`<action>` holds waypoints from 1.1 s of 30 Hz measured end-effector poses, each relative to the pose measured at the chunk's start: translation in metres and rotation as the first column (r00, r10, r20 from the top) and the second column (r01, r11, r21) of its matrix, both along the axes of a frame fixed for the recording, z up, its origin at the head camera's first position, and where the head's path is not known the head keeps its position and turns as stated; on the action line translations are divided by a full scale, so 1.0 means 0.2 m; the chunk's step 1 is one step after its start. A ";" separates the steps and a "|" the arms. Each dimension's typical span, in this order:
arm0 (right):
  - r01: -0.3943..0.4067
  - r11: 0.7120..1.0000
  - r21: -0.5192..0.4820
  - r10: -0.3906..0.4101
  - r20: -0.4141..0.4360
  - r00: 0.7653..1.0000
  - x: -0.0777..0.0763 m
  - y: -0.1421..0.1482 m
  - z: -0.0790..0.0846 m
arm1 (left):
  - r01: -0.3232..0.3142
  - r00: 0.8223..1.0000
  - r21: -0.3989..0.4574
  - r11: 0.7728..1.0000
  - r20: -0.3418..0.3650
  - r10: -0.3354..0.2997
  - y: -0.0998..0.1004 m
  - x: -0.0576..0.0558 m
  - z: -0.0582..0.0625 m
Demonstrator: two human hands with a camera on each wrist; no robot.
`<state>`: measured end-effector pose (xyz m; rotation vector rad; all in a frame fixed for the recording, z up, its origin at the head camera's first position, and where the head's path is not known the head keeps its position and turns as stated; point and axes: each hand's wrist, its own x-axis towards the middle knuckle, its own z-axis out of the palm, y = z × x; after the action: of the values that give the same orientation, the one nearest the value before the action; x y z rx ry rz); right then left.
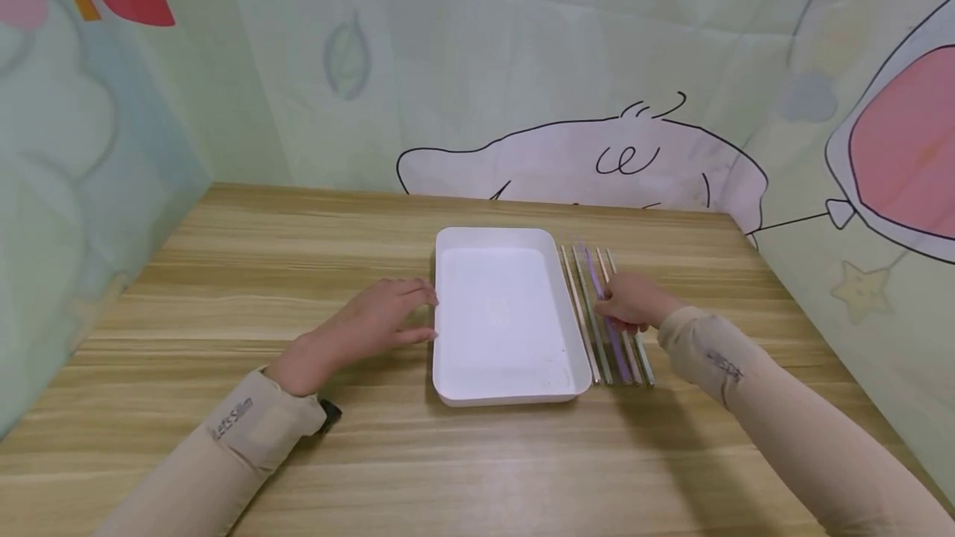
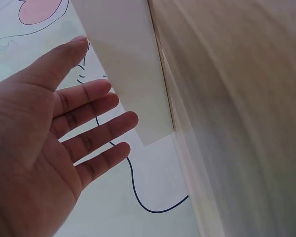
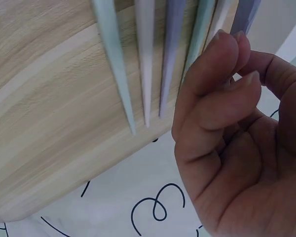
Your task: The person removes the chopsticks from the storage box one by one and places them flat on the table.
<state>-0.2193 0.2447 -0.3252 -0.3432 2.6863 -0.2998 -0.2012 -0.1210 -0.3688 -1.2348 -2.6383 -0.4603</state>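
Note:
A white rectangular tray (image 1: pixel 492 321) lies on the wooden table with nothing in it but a few small specks. My left hand (image 1: pixel 373 321) is at its left side, fingers loosely extended and fingertips right at the wall; the left wrist view shows the palm beside the tray's side (image 2: pixel 123 64). Along the tray's right side, several pastel chopsticks lie side by side, among them a green chopstick (image 3: pixel 113 59) and a pale pink one (image 3: pixel 145 54). My right hand (image 1: pixel 637 301) pinches a purple chopstick (image 3: pixel 245 17) between thumb and fingertips, over the row.
The wooden table (image 1: pixel 321 239) reaches back to a printed cloth backdrop (image 1: pixel 485 40), which also hangs along the left and right sides. Drawings of a pale animal and a pink balloon (image 1: pixel 910 139) are on it.

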 end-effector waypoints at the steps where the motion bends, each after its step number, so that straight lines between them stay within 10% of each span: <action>1: 0.005 1.000 0.000 -0.005 0.002 1.000 0.00 0.01 0.00 | -0.001 1.000 0.000 1.000 0.001 0.001 0.00 0.00 0.00; 33: 0.090 0.994 0.056 -0.089 -0.023 0.996 -0.02 0.22 -0.08 | 0.003 1.000 -0.002 1.000 -0.026 -0.003 0.00 0.00 -0.01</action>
<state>-0.2227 0.2887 -0.3420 -0.2101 2.7292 -0.2466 -0.2013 -0.1211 -0.3704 -1.2365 -2.6160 -0.4389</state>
